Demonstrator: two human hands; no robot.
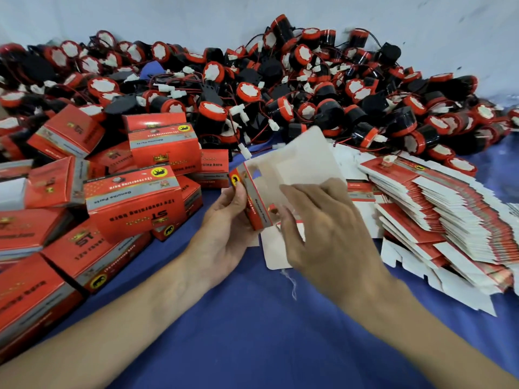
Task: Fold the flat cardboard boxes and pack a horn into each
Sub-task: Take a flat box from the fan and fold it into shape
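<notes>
A half-opened red and white cardboard box [297, 167] is held up over the blue cloth, its white inside and raised flap facing me. My left hand [227, 228] grips its red left side, thumb on the printed face. My right hand [323, 234] holds the box's right lower part, fingers curled onto the white panel and covering it. A large heap of red and black horns [252, 91] with wires lies behind the box. A fanned stack of flat boxes [438, 217] lies to the right.
Several folded red boxes [132, 197] are piled at the left. A blue cloth [252, 318] covers the work surface. A pale wall [168, 15] rises behind the horn heap. A bit of white thread [292, 282] lies on the cloth near my right wrist.
</notes>
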